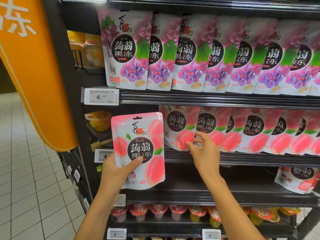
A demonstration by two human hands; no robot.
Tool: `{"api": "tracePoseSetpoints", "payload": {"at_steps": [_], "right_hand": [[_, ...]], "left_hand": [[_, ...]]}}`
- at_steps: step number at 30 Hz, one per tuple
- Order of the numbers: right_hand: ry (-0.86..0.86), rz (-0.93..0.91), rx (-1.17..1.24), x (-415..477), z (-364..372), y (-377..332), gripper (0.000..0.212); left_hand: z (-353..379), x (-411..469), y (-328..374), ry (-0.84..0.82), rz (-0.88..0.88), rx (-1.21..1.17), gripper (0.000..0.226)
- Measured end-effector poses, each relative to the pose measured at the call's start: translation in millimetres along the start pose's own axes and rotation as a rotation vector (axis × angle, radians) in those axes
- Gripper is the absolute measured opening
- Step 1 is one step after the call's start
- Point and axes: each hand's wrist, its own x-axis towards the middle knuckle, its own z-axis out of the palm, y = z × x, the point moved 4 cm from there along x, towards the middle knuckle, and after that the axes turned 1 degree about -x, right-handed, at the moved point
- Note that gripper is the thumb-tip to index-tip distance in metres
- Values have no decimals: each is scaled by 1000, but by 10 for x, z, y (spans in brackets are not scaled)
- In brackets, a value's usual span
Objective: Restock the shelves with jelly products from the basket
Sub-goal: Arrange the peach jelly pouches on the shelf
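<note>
Bare left grip (pixel 116 168), bare right grip (pixel 203 150); forearms uncovered to frame edge.

Left grip (pixel 117 168) clamped, right grip (pixel 200 148) pinching, both raised.

Nearest pouch (pixel 138 149): pink/white, peach print, blk disc w/ white chars. Mid-row pouches (pixel 251 130): same scheme. Top-row pouches (pixel 190 52): purple grape print, green leaf, blk disc. Lower-rt pouch (pixel 297 181): white, red fruit. Shelves (pixel 207 99): blk. Banner (pixel 34 66): orange, white char. Floor (pixel 26 170): off-white grid tiles.
</note>
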Motion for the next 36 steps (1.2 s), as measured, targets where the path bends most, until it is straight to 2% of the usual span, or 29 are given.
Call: {"api": "tracePoseSetpoints", "payload": {"at_steps": [6,8,10,12,13,17,21,25,29,33,36], "right_hand": [[131,-97,111,-121,-166,-168,22],[-3,-104,247,-197,-116,-265,12],[-282,-52,376,-305,44,-350,8],[-472,-4,456,-407,198,-392,15],[-496,20,493,-426,242,-400,19],[-407,79,628,-346,253,-397,19],[-291,89,628,-184,273,-438,15],[-169,45,560,-39,361,-510,20],[-139,17,528,-41,490,-498,22],[-185,-33,464,-64,480,-459,28],[-165,-20,307,-75,388,-415,34]], "left_hand": [[153,44,63,-32,-27,-1,60],[206,73,72,-48,-32,-7,53],[269,102,86,-68,-32,-14,48],[333,133,105,-88,-21,-18,48],[360,151,117,-92,-12,-12,47],[415,219,221,-61,66,26,51],[376,178,378,57,285,68,67],[457,113,396,50,470,359,39],[607,118,252,-69,407,447,39],[638,82,158,-63,438,512,45],[646,87,138,-60,440,531,49]]}}
